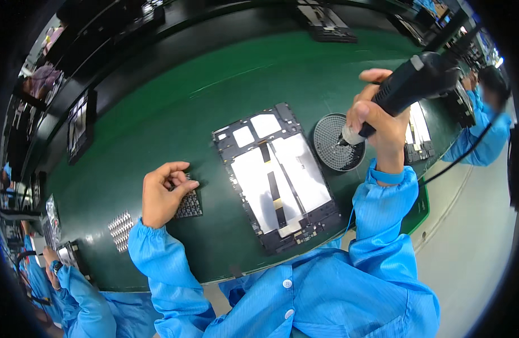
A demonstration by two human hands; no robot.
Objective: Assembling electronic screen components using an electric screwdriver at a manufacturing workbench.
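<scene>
My right hand (pixel 386 121) is wrapped around a black electric screwdriver (pixel 403 87). The driver's pale nose points down into a round grey dish (pixel 326 127), where small dark screws appear to be gathered. To the left of the dish, a tablet-like device (pixel 251 191) lies flat with its inside exposed: silver panels, a black frame and dark flex cables with yellow patches. My left hand (pixel 162 194) hovers farther left, thumb and index finger apart, other fingers curled. Just under it is a sheet of small dark parts (pixel 190 207), partly hidden by the hand.
A sheet of small silvery parts (pixel 121 230) lies left of my left hand. Another opened device (pixel 418 135) sits beyond my right wrist. More devices rest on the black rack (pixel 214 28) along the back. Co-workers in blue sleeves (pixel 485 141) are at both sides.
</scene>
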